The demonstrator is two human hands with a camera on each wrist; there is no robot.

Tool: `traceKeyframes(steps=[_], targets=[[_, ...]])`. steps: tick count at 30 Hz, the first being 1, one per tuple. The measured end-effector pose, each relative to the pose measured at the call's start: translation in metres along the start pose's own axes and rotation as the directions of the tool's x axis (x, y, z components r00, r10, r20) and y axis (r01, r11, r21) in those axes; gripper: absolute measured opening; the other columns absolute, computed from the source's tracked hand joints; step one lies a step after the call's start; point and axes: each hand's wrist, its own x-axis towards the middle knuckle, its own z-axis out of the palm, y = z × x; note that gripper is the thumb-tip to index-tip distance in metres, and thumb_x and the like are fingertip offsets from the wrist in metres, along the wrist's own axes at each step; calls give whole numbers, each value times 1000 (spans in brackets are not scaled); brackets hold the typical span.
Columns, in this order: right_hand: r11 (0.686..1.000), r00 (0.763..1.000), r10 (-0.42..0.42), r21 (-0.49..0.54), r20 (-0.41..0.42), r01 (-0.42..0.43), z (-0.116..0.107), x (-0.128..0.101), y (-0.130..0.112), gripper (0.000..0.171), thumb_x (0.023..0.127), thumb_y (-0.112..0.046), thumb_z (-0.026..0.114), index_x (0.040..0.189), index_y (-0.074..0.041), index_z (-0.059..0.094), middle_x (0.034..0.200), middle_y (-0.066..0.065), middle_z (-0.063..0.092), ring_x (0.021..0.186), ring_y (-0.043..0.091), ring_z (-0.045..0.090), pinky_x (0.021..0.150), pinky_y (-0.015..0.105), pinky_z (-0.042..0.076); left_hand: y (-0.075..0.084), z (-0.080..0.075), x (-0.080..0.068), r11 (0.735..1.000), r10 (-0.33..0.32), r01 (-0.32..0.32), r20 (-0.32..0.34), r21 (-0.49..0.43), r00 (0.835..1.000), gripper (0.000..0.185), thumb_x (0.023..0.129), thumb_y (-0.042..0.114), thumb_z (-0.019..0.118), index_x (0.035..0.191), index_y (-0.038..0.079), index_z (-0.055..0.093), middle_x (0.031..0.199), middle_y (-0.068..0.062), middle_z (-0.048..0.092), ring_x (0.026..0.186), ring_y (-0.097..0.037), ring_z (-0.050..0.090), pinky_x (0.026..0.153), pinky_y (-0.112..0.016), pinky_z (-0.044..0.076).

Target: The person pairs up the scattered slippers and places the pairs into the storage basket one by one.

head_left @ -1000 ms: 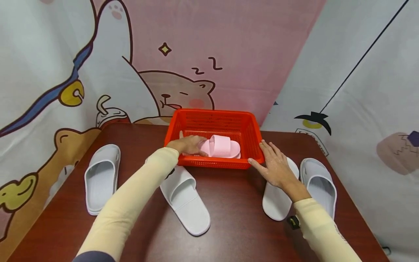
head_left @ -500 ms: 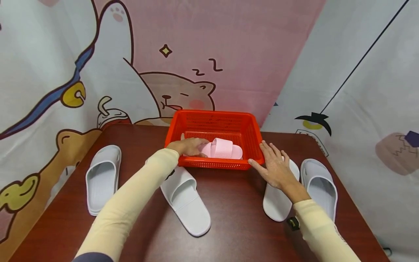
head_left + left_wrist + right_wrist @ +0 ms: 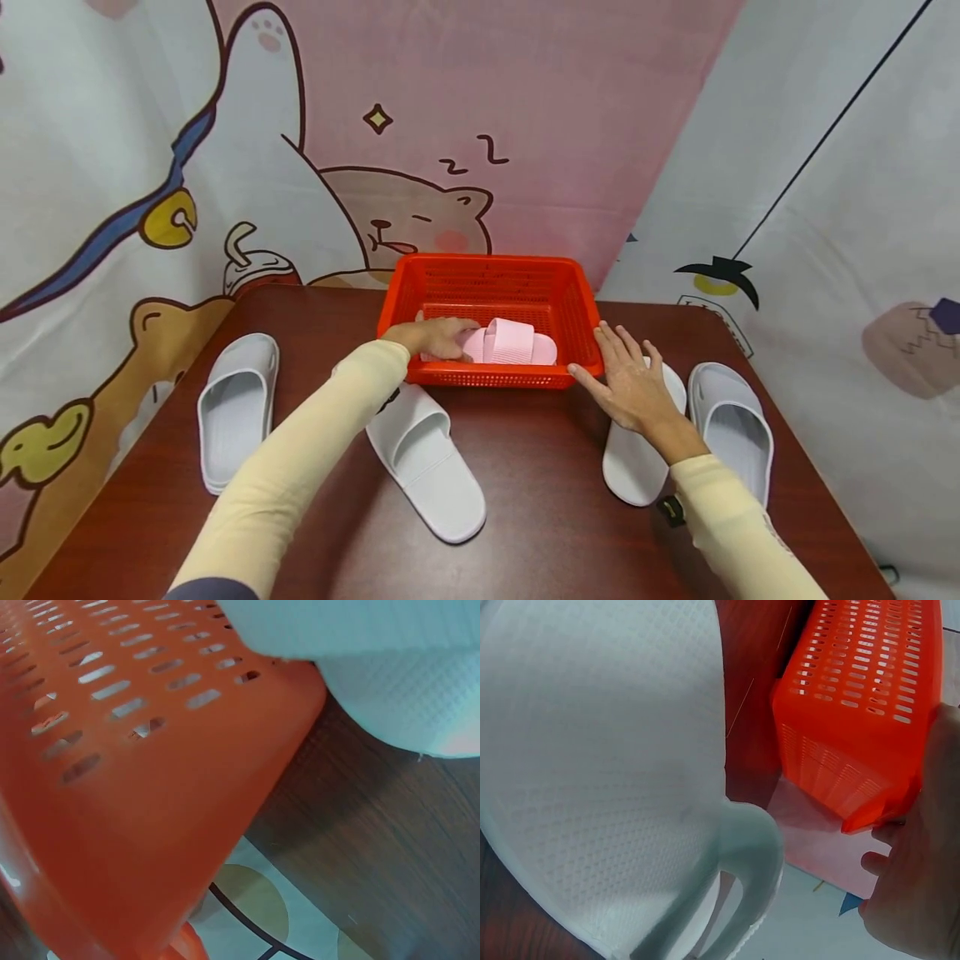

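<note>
My left hand [image 3: 437, 337] reaches over the front left of the red plastic basket [image 3: 510, 379]. Its thumb and fingers grip the near end of a pink slide slipper [image 3: 512, 342], which lies lengthwise inside; a bit of pink shows under the palm. The left wrist view catches only the basket's perforated wall [image 3: 150, 787] and a white slipper [image 3: 420, 690], with the hand out of sight. With fingers stretched out, my right hand [image 3: 633, 396] rests against the basket's right side. In the right wrist view its fingertips [image 3: 874, 862] are beside the rim.
A white slide slipper [image 3: 442, 487] lies below my left forearm. Another white slipper [image 3: 633, 467] is partly covered by my right hand. Pale grey clogs stand at the table's left [image 3: 240, 400] and right [image 3: 731, 412] sides. Behind the basket hangs a printed cloth [image 3: 555, 125].
Over the past second the pink slipper has settled slightly lower and to the right in the basket. Both hands have stayed nearly where they were.
</note>
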Motion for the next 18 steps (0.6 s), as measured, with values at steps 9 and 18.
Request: traceKeyframes(steps=[9, 18], targets=[[1000, 1000, -2, -15, 14, 2, -2, 1, -2, 91, 98, -67, 38, 159, 0, 27, 164, 21, 23, 150, 41, 15, 114, 66, 2, 3, 2, -2, 999, 16, -16, -2, 36, 1000, 72, 96, 42, 58, 160, 23, 32, 159, -6, 39, 147, -30, 32, 112, -69, -5], [1000, 1000, 1, 4, 3, -1, -1, 0, 1, 91, 98, -68, 39, 159, -1, 27, 164, 21, 24, 150, 40, 15, 114, 66, 3, -1, 3, -9, 993, 106, -97, -133, 71, 986, 66, 102, 54, 44, 159, 22, 37, 162, -2, 36, 149, -27, 27, 114, -68, -1]])
